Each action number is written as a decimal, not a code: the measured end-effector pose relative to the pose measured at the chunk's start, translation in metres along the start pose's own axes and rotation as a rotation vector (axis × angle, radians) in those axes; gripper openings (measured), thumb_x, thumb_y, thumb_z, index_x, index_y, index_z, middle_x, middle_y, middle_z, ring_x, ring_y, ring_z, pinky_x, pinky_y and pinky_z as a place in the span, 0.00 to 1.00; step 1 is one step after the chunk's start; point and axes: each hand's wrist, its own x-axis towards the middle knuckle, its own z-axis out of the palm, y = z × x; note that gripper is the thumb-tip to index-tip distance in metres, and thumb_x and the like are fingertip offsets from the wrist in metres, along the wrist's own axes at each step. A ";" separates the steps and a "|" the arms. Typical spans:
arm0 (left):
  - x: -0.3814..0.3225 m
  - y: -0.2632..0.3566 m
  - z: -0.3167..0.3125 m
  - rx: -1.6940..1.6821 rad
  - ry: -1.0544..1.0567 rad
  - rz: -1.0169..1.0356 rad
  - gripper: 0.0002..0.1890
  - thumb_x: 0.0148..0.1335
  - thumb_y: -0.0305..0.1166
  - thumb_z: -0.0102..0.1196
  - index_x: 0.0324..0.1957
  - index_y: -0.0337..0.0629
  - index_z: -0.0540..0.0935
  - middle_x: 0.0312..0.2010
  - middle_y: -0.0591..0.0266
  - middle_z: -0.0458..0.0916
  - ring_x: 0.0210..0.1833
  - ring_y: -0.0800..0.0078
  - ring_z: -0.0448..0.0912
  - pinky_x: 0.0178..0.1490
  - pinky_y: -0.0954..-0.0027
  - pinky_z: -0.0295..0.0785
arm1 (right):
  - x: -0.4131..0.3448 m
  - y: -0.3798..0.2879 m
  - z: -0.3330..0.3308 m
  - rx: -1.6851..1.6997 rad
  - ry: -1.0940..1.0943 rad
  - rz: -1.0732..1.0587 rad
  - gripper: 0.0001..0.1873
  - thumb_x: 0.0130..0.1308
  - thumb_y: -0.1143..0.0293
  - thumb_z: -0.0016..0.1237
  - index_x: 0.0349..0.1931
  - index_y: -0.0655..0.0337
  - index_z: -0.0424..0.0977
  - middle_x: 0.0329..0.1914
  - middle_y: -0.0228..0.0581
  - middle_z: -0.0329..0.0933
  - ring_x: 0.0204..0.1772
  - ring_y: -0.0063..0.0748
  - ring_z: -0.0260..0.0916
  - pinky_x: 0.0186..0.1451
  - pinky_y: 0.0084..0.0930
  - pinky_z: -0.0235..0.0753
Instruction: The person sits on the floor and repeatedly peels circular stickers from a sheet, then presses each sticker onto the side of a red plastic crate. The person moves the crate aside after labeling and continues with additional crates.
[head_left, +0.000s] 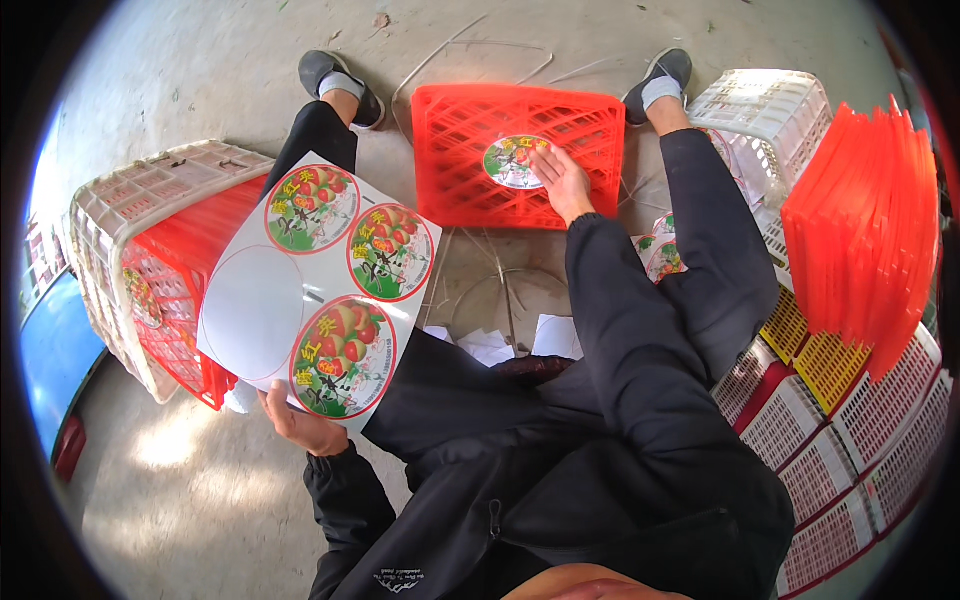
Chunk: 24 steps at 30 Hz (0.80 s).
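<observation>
My left hand (304, 424) grips the lower edge of a sheet of round stickers (330, 281), thumb on top. Three printed stickers with red fruit show on the sheet; the fourth round at its left is blank white backing. Between my feet a red plastic lattice panel or crate (442, 157) lies before me. On it is a round fruit sticker (502, 161), and my right hand (559, 180) rests flat over its right part, fingers extended. The hand hides part of the print.
A white crate (112, 217) with a red crate (169, 300) inside stands at left. Stacked red lattice panels (855, 232) rise at right, near a white crate (757, 112) and white and yellow crates (832, 367). More stickers (664, 255), paper scraps (487, 345) and plastic straps (442, 49) lie on the floor.
</observation>
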 end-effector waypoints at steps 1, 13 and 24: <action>0.001 0.000 -0.001 0.000 -0.008 -0.003 0.22 0.64 0.35 0.49 0.57 0.31 0.73 0.50 0.58 0.77 0.53 0.72 0.82 0.55 0.69 0.79 | -0.004 -0.004 -0.012 -0.053 0.052 -0.023 0.13 0.78 0.67 0.49 0.55 0.65 0.74 0.54 0.53 0.84 0.56 0.47 0.85 0.57 0.37 0.85; 0.006 -0.016 -0.019 -0.009 0.016 0.043 0.20 0.68 0.36 0.48 0.56 0.31 0.74 0.49 0.61 0.76 0.54 0.77 0.81 0.54 0.72 0.81 | 0.037 -0.078 -0.086 -1.393 0.789 -0.622 0.17 0.59 0.71 0.60 0.48 0.70 0.79 0.45 0.56 0.84 0.53 0.55 0.83 0.59 0.45 0.80; 0.009 -0.019 -0.023 0.108 -0.071 0.171 0.17 0.71 0.35 0.45 0.51 0.31 0.78 0.49 0.62 0.78 0.51 0.78 0.80 0.52 0.74 0.77 | 0.019 -0.087 -0.069 -1.505 0.460 -0.433 0.21 0.53 0.79 0.60 0.50 0.72 0.76 0.61 0.66 0.73 0.67 0.61 0.71 0.68 0.43 0.74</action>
